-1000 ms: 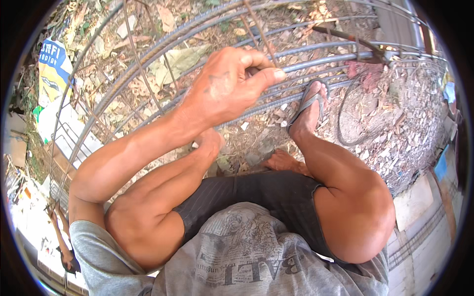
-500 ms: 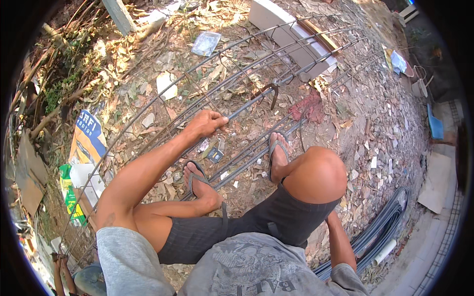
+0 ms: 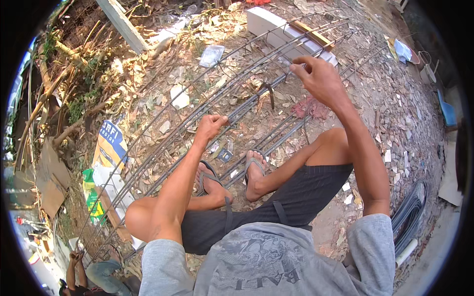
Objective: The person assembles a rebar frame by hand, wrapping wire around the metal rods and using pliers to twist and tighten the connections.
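Observation:
A long cage of thin steel rebar [image 3: 192, 116] runs diagonally across the ground in front of me. My left hand [image 3: 211, 129] is closed on one rebar rod at the cage's near side. Farther along to the right, my right hand [image 3: 320, 81] hovers over the cage, thumb and forefinger curled toward each other. Anything between those fingertips is too small to make out. Between my hands, a dark tool with two spread handles, resembling pincers [image 3: 269, 93], hangs on the near rods. More loose rods [image 3: 281, 135] lie near my sandalled feet.
The cage's far end rests by a white block [image 3: 276, 29] and a wooden strip [image 3: 311, 34]. Coiled dark tubing [image 3: 411, 217] lies at right. Leaves and rubble litter the ground. At lower left, another person's hands [image 3: 76, 256] are near the cage's other end.
My right arm has come up from beside my right knee and reached forward over the cage. My left hand stays on the rod. The view has shifted slightly.

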Available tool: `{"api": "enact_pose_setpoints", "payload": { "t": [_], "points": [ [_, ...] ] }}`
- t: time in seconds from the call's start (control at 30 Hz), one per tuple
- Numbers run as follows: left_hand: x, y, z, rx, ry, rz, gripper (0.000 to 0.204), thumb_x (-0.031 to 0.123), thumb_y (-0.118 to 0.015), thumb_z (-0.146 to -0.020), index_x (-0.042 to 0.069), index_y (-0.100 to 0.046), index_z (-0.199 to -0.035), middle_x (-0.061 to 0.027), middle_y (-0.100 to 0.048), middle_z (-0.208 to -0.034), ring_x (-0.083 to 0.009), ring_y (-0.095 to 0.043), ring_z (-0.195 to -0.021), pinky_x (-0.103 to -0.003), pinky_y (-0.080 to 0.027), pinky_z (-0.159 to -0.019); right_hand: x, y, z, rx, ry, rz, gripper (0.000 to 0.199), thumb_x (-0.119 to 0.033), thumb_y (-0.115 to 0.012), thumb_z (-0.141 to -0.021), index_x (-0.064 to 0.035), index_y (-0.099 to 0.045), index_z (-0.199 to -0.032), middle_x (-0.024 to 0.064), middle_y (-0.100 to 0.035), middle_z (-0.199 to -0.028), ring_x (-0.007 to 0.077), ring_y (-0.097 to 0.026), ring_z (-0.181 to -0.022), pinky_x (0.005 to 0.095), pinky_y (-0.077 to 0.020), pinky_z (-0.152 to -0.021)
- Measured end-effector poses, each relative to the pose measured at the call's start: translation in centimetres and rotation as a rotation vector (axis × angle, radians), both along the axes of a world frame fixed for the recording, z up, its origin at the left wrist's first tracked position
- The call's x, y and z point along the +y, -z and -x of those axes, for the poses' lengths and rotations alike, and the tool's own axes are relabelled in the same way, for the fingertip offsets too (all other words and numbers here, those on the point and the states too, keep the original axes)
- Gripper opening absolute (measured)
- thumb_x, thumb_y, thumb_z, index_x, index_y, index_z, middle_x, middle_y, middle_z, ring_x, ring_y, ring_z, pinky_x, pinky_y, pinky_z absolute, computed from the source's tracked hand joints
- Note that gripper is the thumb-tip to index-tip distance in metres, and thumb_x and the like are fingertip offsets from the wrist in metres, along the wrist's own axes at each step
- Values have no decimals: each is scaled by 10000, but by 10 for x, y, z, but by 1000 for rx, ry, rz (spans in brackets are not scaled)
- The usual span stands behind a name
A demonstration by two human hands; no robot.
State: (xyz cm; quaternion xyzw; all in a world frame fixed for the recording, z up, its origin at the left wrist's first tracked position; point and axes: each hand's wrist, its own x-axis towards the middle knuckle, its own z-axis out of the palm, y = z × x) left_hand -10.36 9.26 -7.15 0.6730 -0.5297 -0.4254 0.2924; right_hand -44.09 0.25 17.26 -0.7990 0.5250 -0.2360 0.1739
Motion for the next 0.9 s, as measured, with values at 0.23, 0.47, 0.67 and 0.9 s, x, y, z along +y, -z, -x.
{"api": "enact_pose_setpoints", "payload": {
  "t": [0.23, 0.47, 0.67, 0.9],
  "points": [
    [3, -8, 5, 33, -67, -59, 392, 422, -681, -956, 60, -808, -1035, -12, -787, -958, -86, -595, -684, -280, -486, -614, -78, 180, -45, 112, -4, -285, 529, -435, -793, -823, -27, -736, -1154, 238, -741, -1090, 390, -705, -1065, 463, -533, -946],
    [2, -3, 4, 64, -102, 3, 344, 404, -728, -917, 76, -828, -943, -8, -657, -630, -92, -505, -533, -329, -404, -510, -64, 218, -52, -381, 115, -39, 417, -343, -856, -795, -4, -759, -1019, 114, -658, -824, 276, -640, -759, 394, -509, -745],
    [12, -5, 6, -40, -114, 58, 382, 444, -701, -905, 84, -829, -929, -29, -647, -603, -107, -534, -539, -332, -406, -530, -55, 86, -45, -943, -60, -29, 434, -348, -786, -921, -8, -705, -1180, 123, -706, -1209, 227, -686, -1067, 362, -521, -905],
    [8, -21, 15, -2, -97, 33, 367, 439, -725, -892, 87, -828, -907, -50, -731, -694, -132, -614, -576, -336, -465, -575, 12, 65, -56, -1223, -572, -554, 497, -526, -485, -1045, -40, -529, -1136, 127, -689, -928, 249, -721, -861, 363, -592, -743]
  ]
}}
